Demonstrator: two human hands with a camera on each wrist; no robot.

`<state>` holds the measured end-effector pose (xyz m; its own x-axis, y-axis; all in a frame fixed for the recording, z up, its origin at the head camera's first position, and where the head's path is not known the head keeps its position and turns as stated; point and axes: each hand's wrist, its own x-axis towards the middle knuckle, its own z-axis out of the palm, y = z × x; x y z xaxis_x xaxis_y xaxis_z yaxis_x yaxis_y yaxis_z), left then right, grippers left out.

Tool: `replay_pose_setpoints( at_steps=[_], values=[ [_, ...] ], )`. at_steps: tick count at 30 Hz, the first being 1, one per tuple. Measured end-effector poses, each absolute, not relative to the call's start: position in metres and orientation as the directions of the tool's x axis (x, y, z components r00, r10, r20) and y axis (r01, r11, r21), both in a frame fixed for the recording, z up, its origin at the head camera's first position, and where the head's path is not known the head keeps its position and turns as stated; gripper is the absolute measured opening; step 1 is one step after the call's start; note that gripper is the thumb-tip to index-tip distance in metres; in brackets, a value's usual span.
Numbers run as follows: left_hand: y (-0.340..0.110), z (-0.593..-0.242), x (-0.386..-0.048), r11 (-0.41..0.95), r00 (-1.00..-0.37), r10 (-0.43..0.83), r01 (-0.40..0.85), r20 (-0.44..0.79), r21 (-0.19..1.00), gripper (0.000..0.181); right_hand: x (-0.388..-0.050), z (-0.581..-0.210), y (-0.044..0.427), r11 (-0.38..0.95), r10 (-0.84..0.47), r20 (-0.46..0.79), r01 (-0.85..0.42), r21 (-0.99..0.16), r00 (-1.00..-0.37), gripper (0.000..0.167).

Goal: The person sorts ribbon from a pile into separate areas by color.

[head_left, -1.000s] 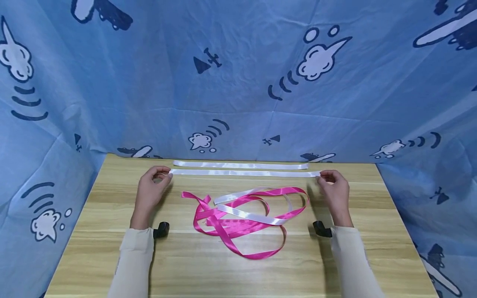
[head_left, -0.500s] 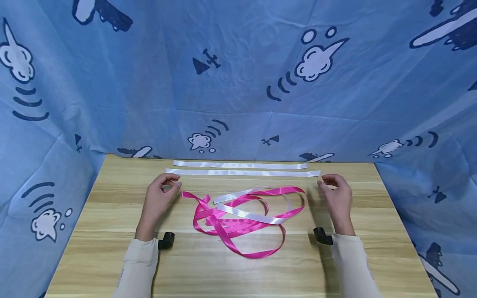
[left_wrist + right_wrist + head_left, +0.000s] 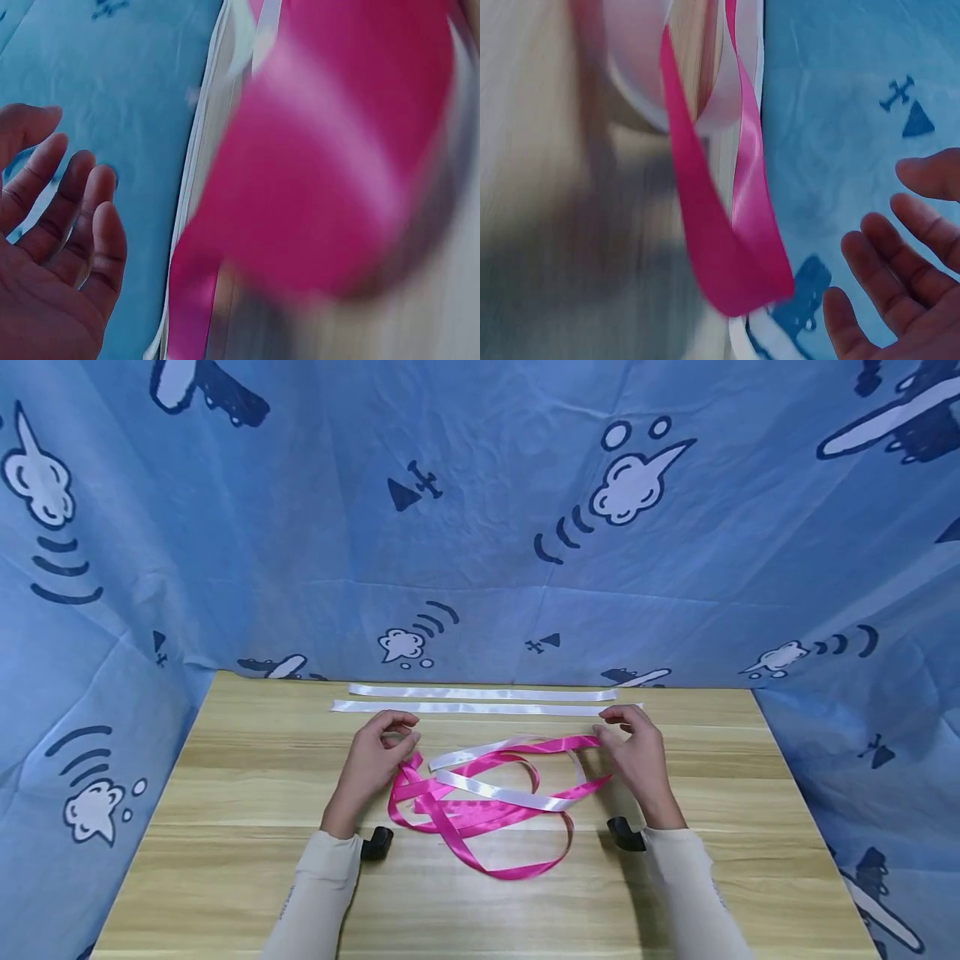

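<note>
My left hand point(image 3: 375, 760) hovers at the left end of a tangled pile, its fingers loosely bent and holding nothing. The pile is made of pink ribbon point(image 3: 517, 870) with white ribbon point(image 3: 502, 792) looped through it. Over the pile's right end is my right hand point(image 3: 637, 756), also holding nothing and hiding part of a pink loop. Both wrist views show relaxed, spread fingers point(image 3: 109, 247) apart from the pink ribbon point(image 3: 705, 217). Beyond the hands, two white ribbon strips lie straight and parallel: a farther strip point(image 3: 480, 694) and a nearer strip point(image 3: 472, 707).
A wooden table point(image 3: 225, 827) carries everything. Blue printed cloth point(image 3: 480, 543) rises behind its back edge and along both sides. A black wrist camera point(image 3: 377, 843) sticks out inward from the left sleeve, and another black camera point(image 3: 625, 835) from the right.
Both hands have let go of the nearer white strip's ends. They have come back and inward to the pile, the left hand moving right and the right hand left. The strip stays flat.
</note>
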<state>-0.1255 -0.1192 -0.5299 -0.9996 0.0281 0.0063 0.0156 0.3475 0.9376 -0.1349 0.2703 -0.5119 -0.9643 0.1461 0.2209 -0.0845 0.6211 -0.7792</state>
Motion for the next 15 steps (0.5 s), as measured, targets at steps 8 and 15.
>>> replay_pose_setpoints(
  at_steps=[8, 15],
  values=[
    [-0.077, -0.532, -0.135, 0.337, -0.987, 0.163, 0.060, 0.005, 0.940, 0.029, -0.145, -0.513, 0.246, 0.634, -0.038, 0.179, -0.162, -0.756, -0.983, 0.021],
    [-0.050, -0.534, -0.145, 0.345, -0.961, 0.276, 0.103, 0.004, 0.933, 0.029, -0.150, -0.517, 0.226, 0.669, -0.103, 0.080, -0.129, -0.732, -0.991, 0.022]
  ],
)
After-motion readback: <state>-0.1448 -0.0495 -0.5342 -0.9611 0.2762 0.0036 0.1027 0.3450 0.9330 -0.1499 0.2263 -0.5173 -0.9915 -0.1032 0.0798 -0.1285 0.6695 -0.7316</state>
